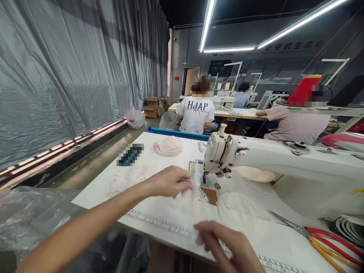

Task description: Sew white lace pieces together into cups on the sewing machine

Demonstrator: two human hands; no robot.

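My left hand (173,182) reaches in from the left, its fingers curled together just left of the sewing machine's needle. Directly under its fingertips lies a pale lace piece (196,195); whether they pinch its edge is hidden by blur. Near the table's front edge, my right hand (224,240) is slightly smeared, its fingers loosely bent and apart with nothing visible in them. The white sewing machine (222,151) has its presser foot (204,178) beyond the lace. A second lace piece (241,204) lies flat to the right.
More lace pieces lie at the table's left, one pile (167,146) farther back, another (131,178) nearer. Scissors (307,233) with red and yellow handles rest at right. A ruler strip (165,225) runs along the front edge. Co-workers sit beyond, one in a white shirt (196,113).
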